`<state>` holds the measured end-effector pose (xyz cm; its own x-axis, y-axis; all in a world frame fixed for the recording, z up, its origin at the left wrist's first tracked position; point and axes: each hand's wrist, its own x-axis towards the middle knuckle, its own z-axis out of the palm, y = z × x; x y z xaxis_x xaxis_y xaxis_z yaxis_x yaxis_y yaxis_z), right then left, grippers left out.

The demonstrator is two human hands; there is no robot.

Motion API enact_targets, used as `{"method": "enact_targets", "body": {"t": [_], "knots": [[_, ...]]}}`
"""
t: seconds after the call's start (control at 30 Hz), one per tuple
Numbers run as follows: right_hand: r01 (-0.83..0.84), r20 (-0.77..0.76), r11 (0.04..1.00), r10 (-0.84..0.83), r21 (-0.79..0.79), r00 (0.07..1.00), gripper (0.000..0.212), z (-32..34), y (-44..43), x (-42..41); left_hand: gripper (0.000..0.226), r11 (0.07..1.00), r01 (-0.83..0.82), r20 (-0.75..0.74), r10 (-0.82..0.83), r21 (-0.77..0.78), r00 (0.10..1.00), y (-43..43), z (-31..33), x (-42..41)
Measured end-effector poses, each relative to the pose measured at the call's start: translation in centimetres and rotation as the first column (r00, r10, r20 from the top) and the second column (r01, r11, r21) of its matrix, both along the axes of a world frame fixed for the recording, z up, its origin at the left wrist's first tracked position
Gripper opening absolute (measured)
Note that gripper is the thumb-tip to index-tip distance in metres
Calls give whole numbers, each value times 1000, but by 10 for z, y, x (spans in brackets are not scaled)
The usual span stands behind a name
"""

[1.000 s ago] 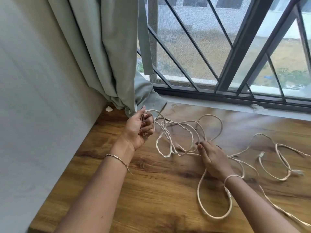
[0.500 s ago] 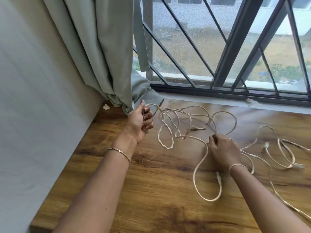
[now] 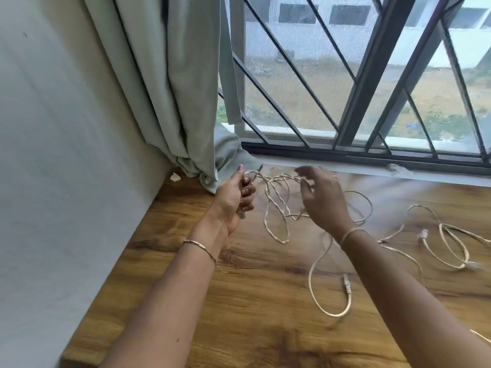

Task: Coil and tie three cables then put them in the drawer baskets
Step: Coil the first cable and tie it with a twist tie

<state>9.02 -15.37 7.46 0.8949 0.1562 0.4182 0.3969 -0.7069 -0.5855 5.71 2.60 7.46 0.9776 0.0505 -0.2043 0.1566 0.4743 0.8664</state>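
- The left hand, at the centre-left of the frame, is clenched around one end of a cream cable; a plug tip pokes out below the fist and a strand leaves the top of it toward the right.
- The right hand, just right of centre, is raised above the table with fingers spread and slightly curled; it is blurred, and I cannot tell whether any strand is caught in it.
- The cable hangs in loose twisted loops between the two hands, then trails down to the lower centre, where it bends back up to a connector lying on the wooden table.
- A second cream cable lies in loops at the right edge of the frame, apart from both hands.
- A grey-green curtain hangs in the upper left, its hem bunched on the table just behind the left hand.
- A barred window fills the upper right.
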Motion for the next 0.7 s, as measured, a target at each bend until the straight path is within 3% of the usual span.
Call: {"method": "enact_targets", "body": {"t": [0.13, 0.23, 0.37, 0.47, 0.6, 0.7], "knots": [[-259, -205, 945, 298, 197, 932, 45, 18, 50, -6, 46, 999, 33, 2, -33, 30, 999, -5, 7, -4], [-265, -288, 913, 357, 311, 889, 44, 12, 66, -7, 50, 997, 76, 20, -76, 1, 997, -6, 13, -6], [-165, -93, 979, 176, 120, 980, 16, 12, 60, -5, 42, 973, 147, 88, -133, -179, 987, -5, 25, -9], [-182, -63, 982, 179, -42, 982, 20, 16, 54, -7, 41, 953, 125, 121, -95, -277, 988, -6, 32, -9], [-289, -236, 922, 230, -256, 944, 16, 22, 52, -6, 38, 932, 21, 103, 17, -361, 995, -11, 41, -6], [-466, -459, 836, 306, -289, 834, 20, 27, 49, -7, 37, 927, -68, 122, 120, -368, 985, -10, 52, 0]]}}
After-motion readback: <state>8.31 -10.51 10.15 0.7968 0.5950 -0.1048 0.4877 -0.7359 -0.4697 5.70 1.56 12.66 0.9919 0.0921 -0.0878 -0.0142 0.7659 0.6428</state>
